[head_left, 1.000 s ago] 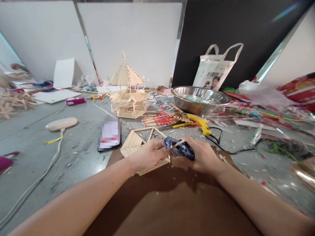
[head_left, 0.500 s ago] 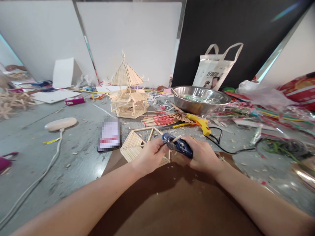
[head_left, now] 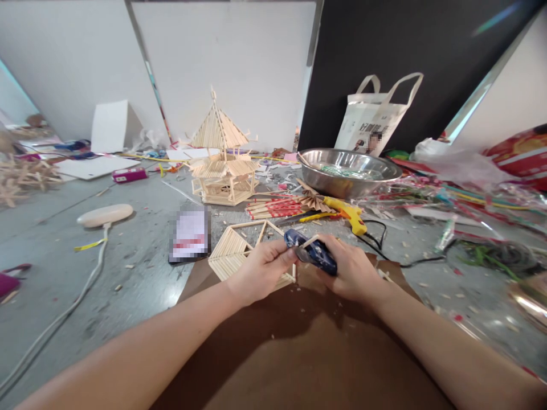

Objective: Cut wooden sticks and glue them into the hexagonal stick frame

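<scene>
Over the brown sheet (head_left: 273,364), my right hand (head_left: 352,270) is closed around a dark blue tool (head_left: 323,259) with a small metal part at its left end. The tool's exact kind is hard to make out. My left hand (head_left: 258,270) pinches the lower end of a thin wooden stick (head_left: 309,241), which crosses the tool near the metal part. Just behind my left hand lies a flat polygonal frame (head_left: 228,256), partly covered with rows of sticks and partly hidden by the hand. A tiered stick pavilion (head_left: 220,136) stands farther back.
Red-marked sticks (head_left: 273,207) and a yellow glue gun (head_left: 348,213) with a black cord lie beyond my hands. Behind are a metal bowl (head_left: 348,185) and white bag (head_left: 363,122). At left are a phone (head_left: 190,233) and a white corded device (head_left: 105,216). Scraps litter the floor.
The blue tool and the stick have shifted slightly right, and the tool is turned a little. Both hands keep their grips. The pavilion and frame stay in place.
</scene>
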Motion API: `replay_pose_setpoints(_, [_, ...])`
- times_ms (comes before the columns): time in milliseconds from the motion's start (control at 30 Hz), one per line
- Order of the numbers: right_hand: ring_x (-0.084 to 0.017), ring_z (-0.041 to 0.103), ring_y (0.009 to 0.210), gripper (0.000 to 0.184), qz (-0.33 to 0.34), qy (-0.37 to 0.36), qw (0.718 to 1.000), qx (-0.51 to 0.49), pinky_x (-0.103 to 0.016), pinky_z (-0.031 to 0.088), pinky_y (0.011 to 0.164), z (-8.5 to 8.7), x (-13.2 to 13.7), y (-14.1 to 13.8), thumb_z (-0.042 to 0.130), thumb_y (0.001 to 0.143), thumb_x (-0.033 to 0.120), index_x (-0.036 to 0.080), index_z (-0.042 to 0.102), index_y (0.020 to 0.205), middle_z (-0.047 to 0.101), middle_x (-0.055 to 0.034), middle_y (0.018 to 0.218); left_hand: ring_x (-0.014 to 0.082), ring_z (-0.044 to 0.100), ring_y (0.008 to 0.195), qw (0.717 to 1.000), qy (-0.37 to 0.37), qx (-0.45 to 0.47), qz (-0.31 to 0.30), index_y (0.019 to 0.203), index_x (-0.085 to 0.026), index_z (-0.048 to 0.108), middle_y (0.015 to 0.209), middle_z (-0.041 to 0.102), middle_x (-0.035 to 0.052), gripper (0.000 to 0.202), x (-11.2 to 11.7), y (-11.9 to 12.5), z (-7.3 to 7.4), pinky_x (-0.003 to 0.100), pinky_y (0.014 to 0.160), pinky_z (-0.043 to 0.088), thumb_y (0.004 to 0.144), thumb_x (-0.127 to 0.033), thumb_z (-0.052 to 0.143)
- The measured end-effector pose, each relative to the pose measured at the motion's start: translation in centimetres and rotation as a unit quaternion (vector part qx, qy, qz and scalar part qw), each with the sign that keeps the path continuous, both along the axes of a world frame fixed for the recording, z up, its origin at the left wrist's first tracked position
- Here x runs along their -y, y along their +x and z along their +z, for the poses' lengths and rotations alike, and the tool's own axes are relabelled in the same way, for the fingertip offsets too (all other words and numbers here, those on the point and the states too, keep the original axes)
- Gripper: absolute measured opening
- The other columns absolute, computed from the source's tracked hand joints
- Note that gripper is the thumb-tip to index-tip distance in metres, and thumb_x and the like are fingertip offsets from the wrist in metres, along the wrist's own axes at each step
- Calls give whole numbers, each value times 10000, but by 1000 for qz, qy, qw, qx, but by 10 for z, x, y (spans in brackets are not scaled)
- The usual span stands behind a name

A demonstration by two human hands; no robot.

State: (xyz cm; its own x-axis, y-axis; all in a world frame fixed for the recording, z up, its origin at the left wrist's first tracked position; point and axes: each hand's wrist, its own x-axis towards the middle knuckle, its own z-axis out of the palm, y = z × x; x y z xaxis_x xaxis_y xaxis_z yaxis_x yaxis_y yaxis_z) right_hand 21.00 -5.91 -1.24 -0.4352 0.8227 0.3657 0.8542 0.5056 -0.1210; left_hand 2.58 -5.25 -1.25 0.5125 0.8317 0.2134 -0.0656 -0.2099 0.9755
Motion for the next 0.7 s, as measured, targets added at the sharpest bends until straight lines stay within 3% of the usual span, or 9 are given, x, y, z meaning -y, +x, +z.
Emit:
replay_pose_setpoints(133, [-197, 538, 776, 401, 17, -1, 1000, -9, -298, 406, 659, -1, 0, 2, 483, 638, 263, 145, 397, 1012, 555, -94, 900, 25, 154, 358, 985, -146, 41, -79, 620, -141, 466, 405, 211, -85, 283, -3, -3, -3, 174, 348, 130, 712, -408, 491])
replay_pose_setpoints(267, [-211, 539, 797, 416, 27, -6, 1000, 4, -305, 406, 657, -2, -1, 3, 479, 650, 293, 144, 385, 1027, 563, -99, 897, 16, 128, 357, 961, -215, 82, -155, 649, -128, 488, 421, 193, -90, 230, -6, -8, -2, 161, 346, 113, 723, -346, 506])
replay_pose_setpoints(500, [-208, 553, 759, 399, 37, 3, 999, 9, -295, 404, 629, -2, 0, 6, 478, 648, 283, 156, 395, 1017, 581, -87, 863, 15, 153, 340, 946, -230, 85, -210, 667, -124, 505, 424, 199, -86, 200, -9, -13, -1, 149, 330, 117, 756, -300, 469])
replay_pose_setpoints(700, [-191, 558, 681, 358, 19, -27, 999, 4, -271, 385, 573, 0, 0, 3, 487, 654, 319, 161, 435, 971, 592, -70, 786, 22, 149, 359, 969, -184, 40, -161, 665, -141, 481, 423, 204, -87, 224, -9, -12, 1, 156, 345, 132, 741, -352, 476])
